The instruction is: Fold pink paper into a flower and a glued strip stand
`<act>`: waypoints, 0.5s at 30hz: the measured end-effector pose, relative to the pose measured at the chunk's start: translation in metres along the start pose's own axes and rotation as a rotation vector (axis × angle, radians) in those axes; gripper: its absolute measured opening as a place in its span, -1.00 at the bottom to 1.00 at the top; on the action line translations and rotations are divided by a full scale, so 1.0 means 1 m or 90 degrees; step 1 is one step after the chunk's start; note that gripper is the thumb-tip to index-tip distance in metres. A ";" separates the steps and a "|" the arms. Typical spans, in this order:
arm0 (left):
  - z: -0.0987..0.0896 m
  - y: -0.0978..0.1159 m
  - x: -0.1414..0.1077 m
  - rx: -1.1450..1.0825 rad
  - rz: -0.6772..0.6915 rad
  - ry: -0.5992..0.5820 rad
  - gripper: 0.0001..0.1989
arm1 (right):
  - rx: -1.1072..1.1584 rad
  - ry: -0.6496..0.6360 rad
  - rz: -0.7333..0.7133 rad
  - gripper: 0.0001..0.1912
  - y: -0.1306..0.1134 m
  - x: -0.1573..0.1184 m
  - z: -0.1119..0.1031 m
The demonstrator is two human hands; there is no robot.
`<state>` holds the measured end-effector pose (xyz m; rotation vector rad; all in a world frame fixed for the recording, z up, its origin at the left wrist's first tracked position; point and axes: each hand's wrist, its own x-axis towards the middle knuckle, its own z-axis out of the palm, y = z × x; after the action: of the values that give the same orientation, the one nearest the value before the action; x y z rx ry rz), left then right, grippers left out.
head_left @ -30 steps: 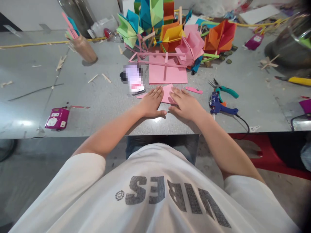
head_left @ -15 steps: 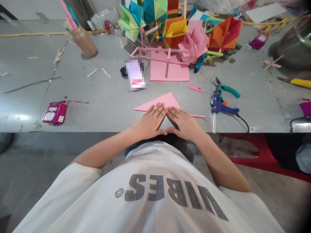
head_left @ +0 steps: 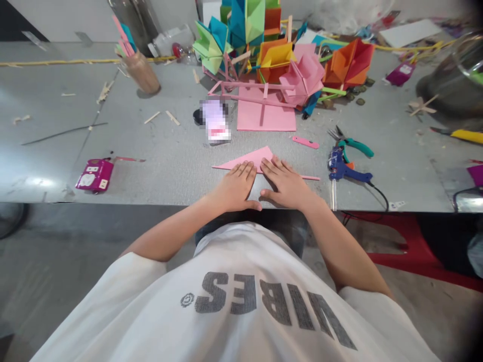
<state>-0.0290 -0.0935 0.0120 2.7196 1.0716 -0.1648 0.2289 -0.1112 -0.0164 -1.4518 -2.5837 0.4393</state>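
A pink sheet of paper (head_left: 247, 157), partly rolled along its near edge, lies on the grey table in front of me. What shows of it is a triangle, with a thin rolled end (head_left: 311, 178) sticking out to the right. Flat fingers of my left hand (head_left: 237, 185) press on the paper's near edge left of centre. My right hand (head_left: 286, 182) lies on it to the right, fingers stretched and pointing away from me. Both thumbs are spread toward the table's near edge. The part of the roll under my fingers is hidden.
Beyond the paper are a phone (head_left: 215, 120), a pink folded sheet (head_left: 266, 119) and a pink cutter (head_left: 305, 143). At right lie a blue glue gun (head_left: 345, 168) and green-handled pliers (head_left: 356, 146). Colourful paper flowers (head_left: 277, 58) stand behind; a purple box (head_left: 94, 175) sits left.
My right hand has slid a little to the right and forward along the paper, widening the gap between the hands. The visible triangle looks narrower. The view has shifted slightly.
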 end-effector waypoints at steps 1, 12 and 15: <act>0.000 -0.004 0.004 -0.003 0.008 -0.001 0.44 | -0.003 -0.004 0.004 0.10 0.003 0.004 -0.001; 0.023 -0.059 0.055 -0.095 0.079 0.091 0.65 | -0.014 -0.005 0.054 0.09 0.047 0.062 -0.014; 0.023 -0.068 0.065 -0.101 0.089 0.091 0.64 | -0.012 0.010 0.064 0.07 0.057 0.073 -0.014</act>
<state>-0.0284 -0.0076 -0.0326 2.6816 0.8824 0.1337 0.2404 -0.0183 -0.0223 -1.5905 -2.5169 0.4152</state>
